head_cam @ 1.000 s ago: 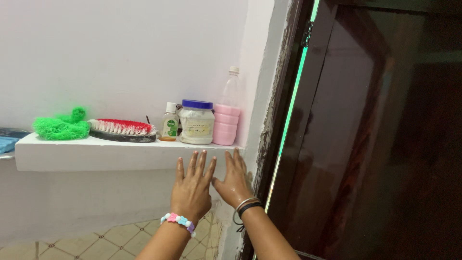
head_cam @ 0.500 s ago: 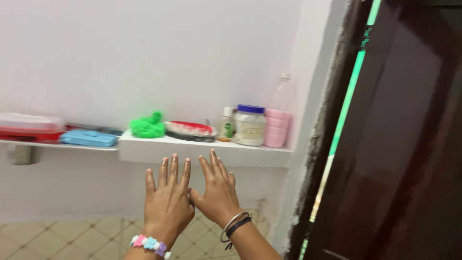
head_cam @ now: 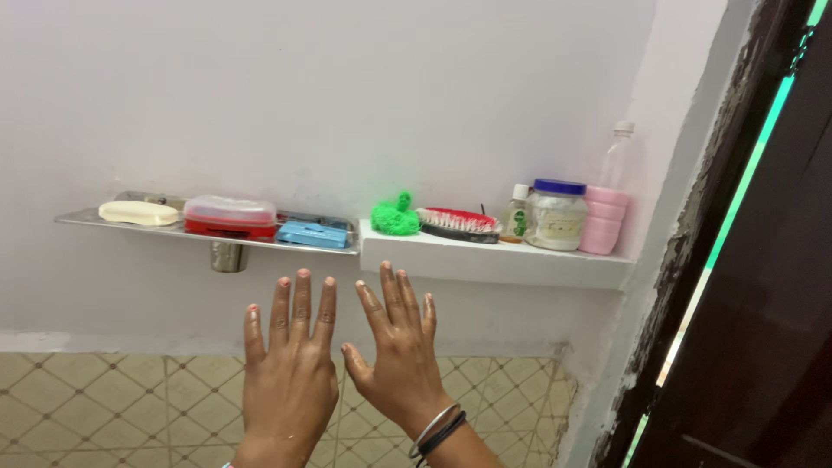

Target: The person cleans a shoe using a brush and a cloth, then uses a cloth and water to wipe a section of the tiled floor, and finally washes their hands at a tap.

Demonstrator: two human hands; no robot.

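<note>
My left hand (head_cam: 289, 373) and my right hand (head_cam: 398, 351) are raised side by side, backs toward me, fingers spread, holding nothing. Both look wet. Bangles circle my right wrist. They hover in front of the wall, below a white ledge (head_cam: 485, 258) and a metal shelf (head_cam: 87, 217). On the ledge sit a green scrubber (head_cam: 394, 217), a red-and-white brush (head_cam: 457, 224), a small bottle (head_cam: 517, 213), a blue-lidded white jar (head_cam: 557, 214) and a clear bottle of pink liquid (head_cam: 605, 208).
The metal shelf carries a pale soap bar (head_cam: 137, 212), a red box with a clear lid (head_cam: 229, 216) and a blue soap case (head_cam: 312, 233). A dark wooden door (head_cam: 763, 286) stands at right. Patterned tiles (head_cam: 104, 407) cover the lower wall.
The view has swung left, so the door has slid toward the right edge and the metal shelf has come into sight. My hands stay spread and have lowered slightly below the ledge.
</note>
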